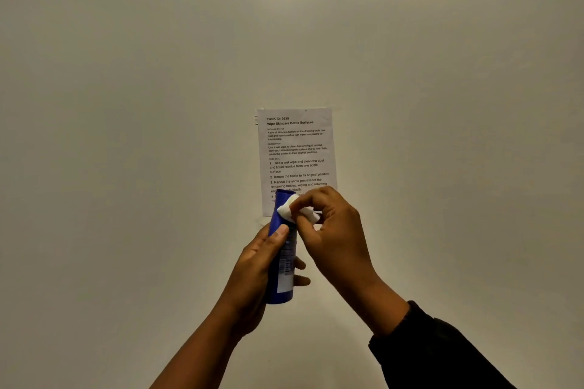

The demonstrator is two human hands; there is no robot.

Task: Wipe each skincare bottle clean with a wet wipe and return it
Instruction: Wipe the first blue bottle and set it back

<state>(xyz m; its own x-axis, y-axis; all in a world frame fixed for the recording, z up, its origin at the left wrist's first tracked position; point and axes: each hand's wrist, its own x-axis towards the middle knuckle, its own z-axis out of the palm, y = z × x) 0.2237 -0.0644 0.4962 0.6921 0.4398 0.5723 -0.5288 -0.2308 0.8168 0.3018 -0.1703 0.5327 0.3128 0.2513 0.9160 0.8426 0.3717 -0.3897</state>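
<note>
Here the left hand [256, 265] grips the blue bottle [281, 262] upright, held up before the wall [126, 104]. The right hand [328, 230] pinches the wet wipe [289, 210] against the bottle's upper part. Excess wiping pressure near the top may lever the bottle sideways and out of the grip.

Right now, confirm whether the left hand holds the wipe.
No, the right hand pinches the wet wipe; the left hand grips the blue bottle.
</note>
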